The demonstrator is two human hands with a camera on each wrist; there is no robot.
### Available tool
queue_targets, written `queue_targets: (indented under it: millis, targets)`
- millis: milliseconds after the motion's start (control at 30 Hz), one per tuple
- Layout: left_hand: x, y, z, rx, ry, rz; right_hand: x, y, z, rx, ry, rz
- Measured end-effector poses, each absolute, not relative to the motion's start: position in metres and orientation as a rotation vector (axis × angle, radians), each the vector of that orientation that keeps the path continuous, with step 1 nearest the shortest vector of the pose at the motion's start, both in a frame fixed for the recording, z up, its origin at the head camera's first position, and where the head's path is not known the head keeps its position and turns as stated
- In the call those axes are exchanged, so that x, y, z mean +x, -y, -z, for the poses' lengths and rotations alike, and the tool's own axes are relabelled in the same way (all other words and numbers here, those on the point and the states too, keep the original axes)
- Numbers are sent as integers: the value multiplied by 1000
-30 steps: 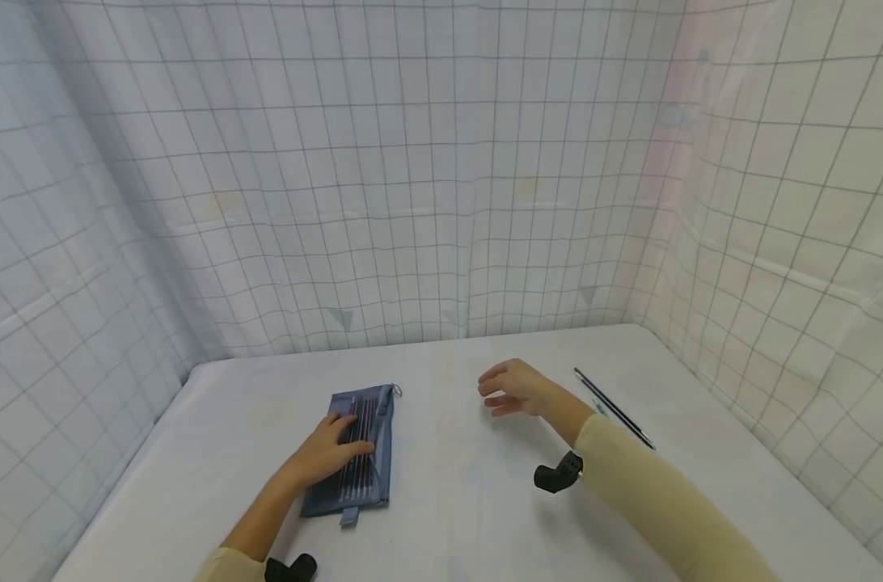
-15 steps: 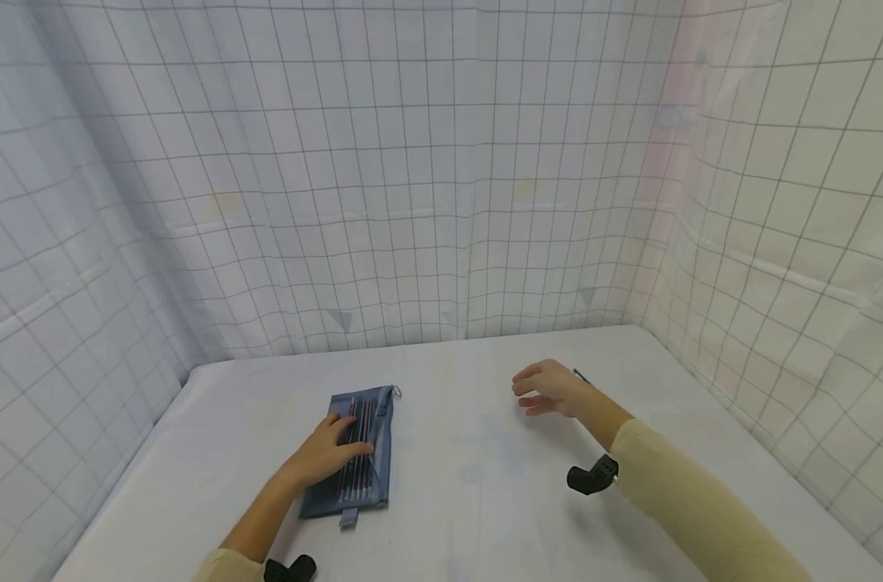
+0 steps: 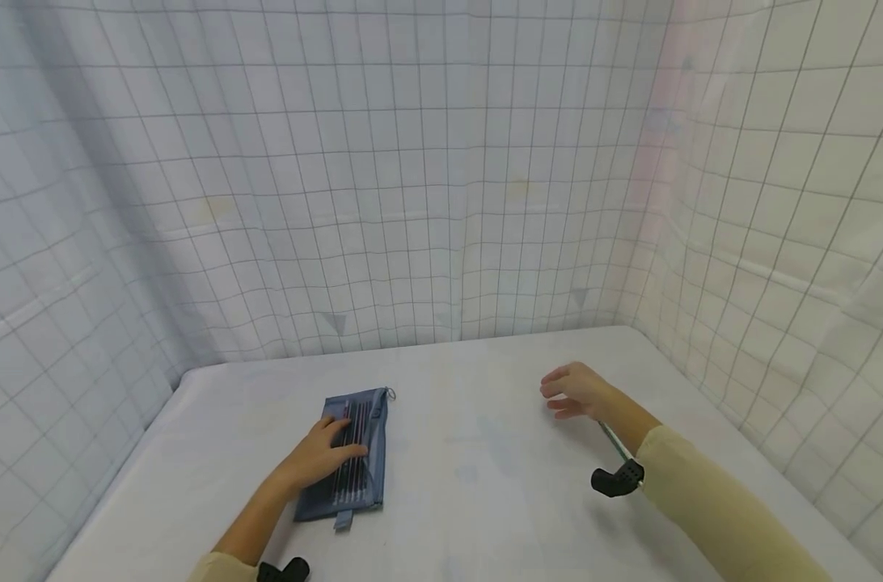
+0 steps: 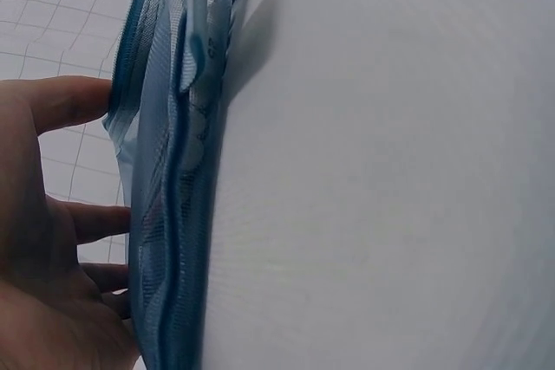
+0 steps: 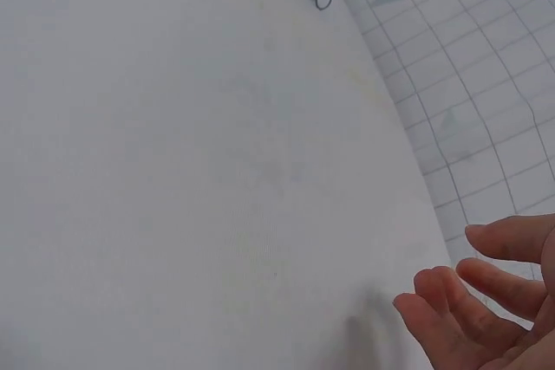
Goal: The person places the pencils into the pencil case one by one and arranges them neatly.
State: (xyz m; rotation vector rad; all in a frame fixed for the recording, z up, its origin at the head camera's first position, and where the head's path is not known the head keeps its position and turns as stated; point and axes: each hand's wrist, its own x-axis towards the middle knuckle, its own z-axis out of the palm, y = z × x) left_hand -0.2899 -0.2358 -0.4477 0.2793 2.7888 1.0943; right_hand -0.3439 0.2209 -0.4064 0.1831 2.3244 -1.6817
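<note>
The left hand (image 3: 318, 461) is laid on a blue pouch (image 3: 378, 473) with fingers spread, so it's being touched rather than gripped, afaict. The right hand (image 3: 580, 390) is held just over the table (image 3: 471, 493), well apart from the pouch, fingers loosely bent, nothing in them. The pouch is set flat, left of centre, with its ring (image 3: 391, 394) at the far end. A row of pencils (image 3: 350, 481) can be seen in it, so that part looks mostly done. At least one slim greenish stick (image 3: 614, 442) is left outside, partly covered by the right forearm; whether more are hidden there can't be told.
</note>
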Motion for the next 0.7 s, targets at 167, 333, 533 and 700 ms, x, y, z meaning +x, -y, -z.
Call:
queue_targets:
  millis: [167, 333, 533, 700]
  targets:
    - [-290, 236, 448, 286, -2799, -1083, -339, -240, 415, 206, -2371, 1649]
    - [-290, 236, 449, 292, -2806, -1074, -335, -258, 419, 196, -2374, 1654]
    - [-291, 235, 448, 293, -2803, -1074, -328, -278, 418, 200, -2394, 1651]
    - [-290, 235, 447, 280, -2806, -1073, -324, -289, 418, 231, -2425, 1612]
